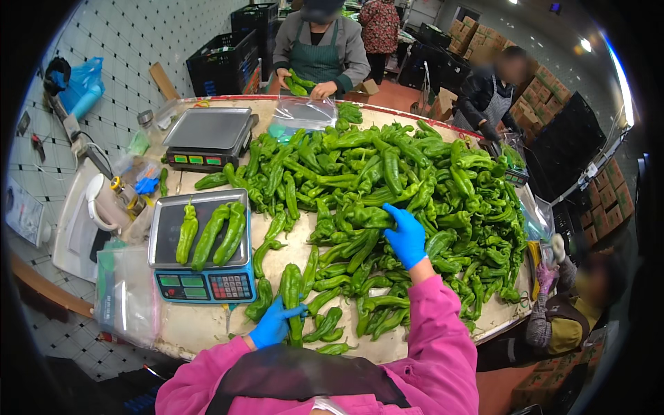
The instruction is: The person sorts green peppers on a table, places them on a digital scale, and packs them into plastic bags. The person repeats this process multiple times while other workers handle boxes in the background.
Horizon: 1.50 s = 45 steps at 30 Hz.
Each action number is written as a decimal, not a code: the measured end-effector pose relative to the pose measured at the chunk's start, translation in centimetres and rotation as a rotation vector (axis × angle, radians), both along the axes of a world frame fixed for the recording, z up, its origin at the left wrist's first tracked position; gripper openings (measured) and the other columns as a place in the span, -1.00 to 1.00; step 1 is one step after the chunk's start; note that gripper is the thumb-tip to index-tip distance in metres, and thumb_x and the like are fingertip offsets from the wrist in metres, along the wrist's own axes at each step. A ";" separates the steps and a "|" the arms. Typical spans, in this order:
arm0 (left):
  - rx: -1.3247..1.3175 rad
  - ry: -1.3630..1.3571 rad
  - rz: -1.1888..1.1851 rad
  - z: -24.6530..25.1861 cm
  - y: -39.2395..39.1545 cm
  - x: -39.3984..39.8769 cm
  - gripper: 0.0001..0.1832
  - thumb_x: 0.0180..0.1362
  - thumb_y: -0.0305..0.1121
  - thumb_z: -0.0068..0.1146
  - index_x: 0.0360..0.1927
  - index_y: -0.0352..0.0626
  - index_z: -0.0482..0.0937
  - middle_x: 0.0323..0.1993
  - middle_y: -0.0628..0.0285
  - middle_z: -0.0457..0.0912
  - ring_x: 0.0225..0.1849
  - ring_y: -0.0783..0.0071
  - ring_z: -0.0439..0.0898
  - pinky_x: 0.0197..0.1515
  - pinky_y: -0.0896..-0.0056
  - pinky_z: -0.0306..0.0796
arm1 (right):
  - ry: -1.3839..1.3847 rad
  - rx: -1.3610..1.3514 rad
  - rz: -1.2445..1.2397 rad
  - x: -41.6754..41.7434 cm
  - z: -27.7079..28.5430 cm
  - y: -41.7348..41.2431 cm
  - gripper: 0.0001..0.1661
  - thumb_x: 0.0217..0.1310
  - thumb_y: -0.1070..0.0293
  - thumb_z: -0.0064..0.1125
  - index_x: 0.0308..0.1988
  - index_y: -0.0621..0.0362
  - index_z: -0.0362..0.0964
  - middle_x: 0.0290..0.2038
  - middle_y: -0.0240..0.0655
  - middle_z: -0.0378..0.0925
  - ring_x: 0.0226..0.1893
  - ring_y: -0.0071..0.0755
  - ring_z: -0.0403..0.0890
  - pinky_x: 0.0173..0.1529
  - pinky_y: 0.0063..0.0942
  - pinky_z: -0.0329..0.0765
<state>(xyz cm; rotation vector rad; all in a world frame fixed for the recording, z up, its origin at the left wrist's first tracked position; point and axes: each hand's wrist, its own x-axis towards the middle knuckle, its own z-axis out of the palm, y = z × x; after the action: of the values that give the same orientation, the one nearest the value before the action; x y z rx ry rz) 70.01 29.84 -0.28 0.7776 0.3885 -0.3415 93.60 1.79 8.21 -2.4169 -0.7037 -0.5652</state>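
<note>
In a blue glove, my left hand (272, 326) is closed around a long green pepper (292, 290) by the table's near edge. My right hand (406, 236), gloved alike, reaches into a wide heap of green peppers (342, 181). Its thumb and fingers close on the end of one thick pepper (365, 217). Three peppers (211, 236) lie on the steel pan of a blue digital scale (205, 285), left of my hands. A few loose peppers (328, 324) rest on the tabletop just right of my left hand.
Clear plastic bags (127, 295) lie left of the blue scale. A second scale (207, 135) stands behind it, near a beige jug (101, 202). Across the table, a person (321, 52) holds peppers over a bag (303, 114). Two other people stand along the right side.
</note>
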 end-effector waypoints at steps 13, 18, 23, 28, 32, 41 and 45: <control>-0.025 -0.024 -0.074 1.1 -1.6 -0.8 -0.51 0.14 -0.57 0.16 0.16 -0.20 0.33 -0.14 0.19 0.56 -0.12 0.43 0.57 -0.04 0.42 0.47 | 1.328 1.003 0.324 -10.4 -4.7 0.4 -0.49 0.40 0.09 -0.08 0.06 0.29 0.46 -0.24 -0.27 0.62 -0.24 -0.42 0.60 -0.05 -0.46 0.51; -0.021 -0.040 -0.066 1.6 -1.7 -1.0 -0.44 0.15 -0.53 0.17 0.23 -0.23 0.26 -0.09 0.16 0.54 -0.08 0.39 0.58 0.01 0.39 0.48 | 1.307 1.013 0.393 -12.0 -6.2 0.7 -0.49 0.39 0.10 -0.11 0.04 0.31 0.47 -0.24 -0.26 0.62 -0.23 -0.41 0.60 -0.03 -0.46 0.51; -0.018 -0.075 -0.085 1.7 -1.7 -1.1 -0.40 0.19 -0.49 0.15 0.29 -0.21 0.22 -0.07 0.17 0.53 -0.05 0.39 0.57 0.00 0.40 0.47 | 1.361 1.114 0.307 -13.7 -7.2 1.7 -0.54 0.39 0.12 -0.04 0.04 0.27 0.48 -0.22 -0.35 0.60 -0.21 -0.48 0.56 -0.04 -0.49 0.48; 0.044 -0.130 -0.107 2.6 -1.9 -0.9 -0.33 0.22 -0.45 0.15 0.37 -0.13 0.15 0.04 0.22 0.45 0.02 0.41 0.51 0.08 0.36 0.42 | 1.349 1.094 0.237 -15.6 -6.3 4.2 -0.59 0.31 0.15 0.12 0.06 0.13 0.45 -0.26 -0.49 0.57 -0.35 -0.71 0.48 -0.34 -0.68 0.38; 0.146 -0.206 -0.084 2.3 -2.3 -0.9 -0.24 0.16 -0.46 0.21 0.40 -0.17 0.09 0.17 0.23 0.37 0.14 0.45 0.43 0.16 0.35 0.36 | 1.254 0.975 0.149 -17.2 -5.2 6.7 -0.73 0.28 0.23 0.18 -0.10 0.13 0.44 -0.35 -0.47 0.51 -0.45 -0.70 0.43 -0.44 -0.65 0.33; 0.193 -0.233 -0.042 2.4 -2.0 -0.7 -0.38 0.16 -0.45 0.20 0.28 -0.17 0.24 0.03 0.23 0.51 -0.01 0.46 0.51 0.07 0.39 0.44 | 1.229 1.011 0.269 -20.2 -5.1 10.1 -0.68 0.34 0.35 0.09 0.04 0.19 0.34 -0.26 -0.33 0.52 -0.40 -0.52 0.52 -0.30 -0.54 0.51; -0.210 0.003 0.000 1.3 -0.8 -1.2 -0.51 0.18 -0.39 0.15 0.19 -0.23 0.37 -0.13 0.17 0.58 -0.16 0.37 0.57 -0.03 0.35 0.49 | 1.215 0.983 0.245 -20.1 -3.2 9.7 -0.68 0.35 0.35 0.04 0.04 0.24 0.38 -0.20 -0.31 0.57 -0.37 -0.50 0.55 -0.23 -0.54 0.50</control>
<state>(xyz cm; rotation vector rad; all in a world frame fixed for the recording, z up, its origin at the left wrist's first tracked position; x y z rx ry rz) 68.82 29.04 0.99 0.5714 0.3493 -0.3771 73.49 11.45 5.00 -1.2996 -0.0851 0.5623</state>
